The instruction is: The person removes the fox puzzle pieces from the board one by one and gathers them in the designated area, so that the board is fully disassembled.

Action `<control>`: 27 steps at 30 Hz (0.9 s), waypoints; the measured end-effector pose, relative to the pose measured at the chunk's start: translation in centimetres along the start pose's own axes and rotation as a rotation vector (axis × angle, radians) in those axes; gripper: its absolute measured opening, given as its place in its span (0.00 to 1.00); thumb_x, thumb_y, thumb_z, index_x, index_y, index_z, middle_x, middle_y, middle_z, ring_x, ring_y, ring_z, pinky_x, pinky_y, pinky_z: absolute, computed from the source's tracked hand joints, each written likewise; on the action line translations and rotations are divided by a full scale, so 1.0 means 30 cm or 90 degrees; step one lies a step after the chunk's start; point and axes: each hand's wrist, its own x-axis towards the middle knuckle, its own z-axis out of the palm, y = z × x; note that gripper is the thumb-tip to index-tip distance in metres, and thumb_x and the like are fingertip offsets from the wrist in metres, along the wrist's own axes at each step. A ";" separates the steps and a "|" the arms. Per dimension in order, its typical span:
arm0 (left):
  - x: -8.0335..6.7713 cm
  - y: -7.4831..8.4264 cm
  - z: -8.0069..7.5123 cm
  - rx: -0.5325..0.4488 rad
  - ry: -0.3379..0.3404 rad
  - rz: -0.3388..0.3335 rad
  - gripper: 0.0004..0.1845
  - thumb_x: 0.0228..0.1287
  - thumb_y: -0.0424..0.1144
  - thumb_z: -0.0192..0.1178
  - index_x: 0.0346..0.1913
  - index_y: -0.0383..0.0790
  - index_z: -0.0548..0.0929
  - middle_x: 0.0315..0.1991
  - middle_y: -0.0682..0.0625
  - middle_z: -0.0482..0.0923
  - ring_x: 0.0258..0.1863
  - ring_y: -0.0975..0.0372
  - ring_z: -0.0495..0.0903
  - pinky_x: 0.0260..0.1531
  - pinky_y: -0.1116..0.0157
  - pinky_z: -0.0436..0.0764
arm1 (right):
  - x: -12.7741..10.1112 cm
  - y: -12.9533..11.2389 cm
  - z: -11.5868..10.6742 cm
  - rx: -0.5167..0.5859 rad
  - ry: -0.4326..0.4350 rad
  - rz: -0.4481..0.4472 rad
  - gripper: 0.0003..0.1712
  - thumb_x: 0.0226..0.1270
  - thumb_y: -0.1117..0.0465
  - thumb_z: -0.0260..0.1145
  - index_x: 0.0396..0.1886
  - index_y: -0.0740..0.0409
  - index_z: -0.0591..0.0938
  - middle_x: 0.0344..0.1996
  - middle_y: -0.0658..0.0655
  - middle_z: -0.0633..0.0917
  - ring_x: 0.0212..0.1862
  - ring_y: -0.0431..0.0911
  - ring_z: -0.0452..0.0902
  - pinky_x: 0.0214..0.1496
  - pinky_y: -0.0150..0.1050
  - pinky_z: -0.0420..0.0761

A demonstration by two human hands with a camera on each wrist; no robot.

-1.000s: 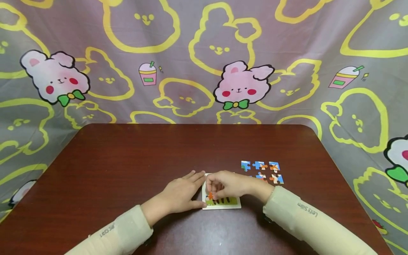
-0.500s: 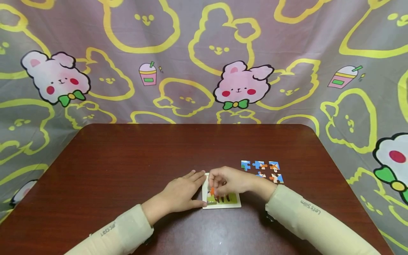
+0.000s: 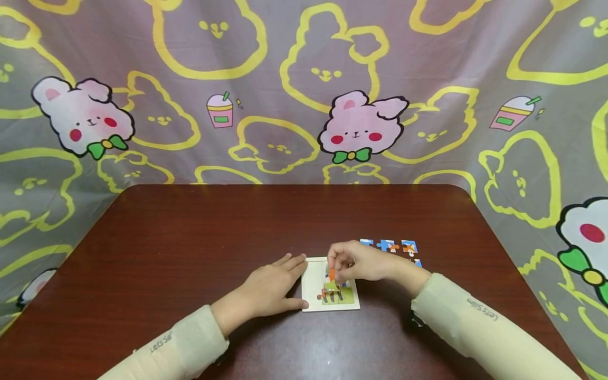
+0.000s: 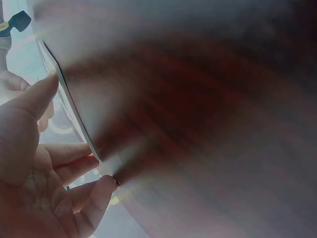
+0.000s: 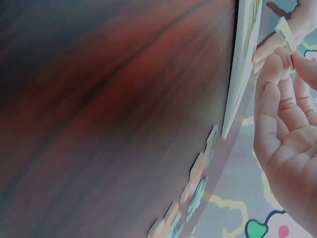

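My right hand (image 3: 358,262) pinches a puzzle piece (image 3: 332,286), orange and green with some white, between thumb and fingertips. It is held tilted over the right part of a pale puzzle tray (image 3: 311,282); in the right wrist view the piece (image 5: 285,32) stands away from the tray (image 5: 242,64). Fitted pieces (image 3: 345,297) with a green ground and dark legs lie in the tray's lower right, partly covered by the held piece and hand. My left hand (image 3: 271,287) lies at the tray's left edge, thumb and fingertips touching it, as the left wrist view also shows.
Several loose puzzle pieces (image 3: 409,247) in blue and orange lie on the brown table (image 3: 214,227) right of the tray, some hidden behind my right forearm. A patterned curtain (image 3: 280,63) hangs along the table's far edge and sides.
My right hand has moved up and to the right with the puzzle piece, from the tray's lower left corner. The tray's left strip now shows bare. My left hand has stayed put.
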 end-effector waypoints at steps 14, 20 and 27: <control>-0.002 0.007 -0.003 -0.004 0.009 0.001 0.45 0.60 0.63 0.65 0.73 0.38 0.68 0.76 0.47 0.63 0.73 0.47 0.66 0.60 0.48 0.78 | -0.078 0.028 -0.057 0.015 0.051 0.020 0.07 0.65 0.71 0.65 0.39 0.63 0.76 0.27 0.64 0.85 0.25 0.52 0.78 0.25 0.31 0.73; 0.001 0.005 -0.002 0.002 0.017 0.008 0.45 0.59 0.62 0.65 0.72 0.37 0.68 0.76 0.46 0.63 0.72 0.47 0.67 0.59 0.48 0.78 | -0.107 0.043 -0.078 0.010 0.062 0.017 0.08 0.63 0.72 0.67 0.39 0.64 0.76 0.26 0.64 0.84 0.23 0.53 0.77 0.24 0.33 0.75; 0.003 0.004 0.004 0.007 0.018 0.010 0.45 0.59 0.62 0.65 0.72 0.36 0.68 0.75 0.46 0.64 0.72 0.46 0.67 0.61 0.49 0.77 | -0.141 0.064 -0.085 0.000 0.082 0.041 0.08 0.63 0.71 0.67 0.39 0.63 0.76 0.26 0.57 0.84 0.24 0.48 0.78 0.19 0.31 0.71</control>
